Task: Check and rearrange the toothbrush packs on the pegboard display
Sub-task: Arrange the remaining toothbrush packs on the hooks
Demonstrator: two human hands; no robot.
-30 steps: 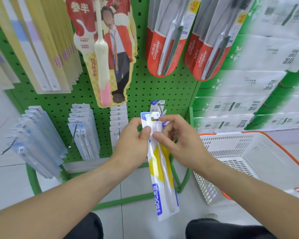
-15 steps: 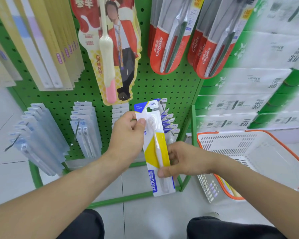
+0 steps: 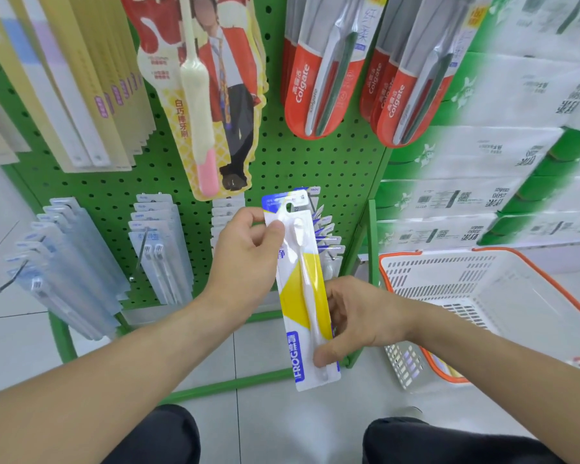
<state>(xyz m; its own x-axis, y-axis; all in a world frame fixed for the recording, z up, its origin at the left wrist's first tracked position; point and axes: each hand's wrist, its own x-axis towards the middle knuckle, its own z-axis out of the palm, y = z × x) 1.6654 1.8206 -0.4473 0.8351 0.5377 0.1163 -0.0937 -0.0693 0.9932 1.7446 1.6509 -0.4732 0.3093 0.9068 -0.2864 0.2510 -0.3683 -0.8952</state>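
Green pegboard [image 3: 168, 182] fills the wall. Before it the left hand [image 3: 245, 259] pinches the FROG toothbrush pack [image 3: 303, 296] near its top, and the right hand [image 3: 359, 316] grips its lower edge. White-and-yellow, with a blue header; light and bendy, probably slick, so best held by the card edges.

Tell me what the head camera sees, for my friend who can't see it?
Two hands hold a yellow-and-white FROG toothbrush pack before a green pegboard: the left hand pinches its top, the right hand grips its lower end. Red Colgate packs hang above; a white basket sits to the right.
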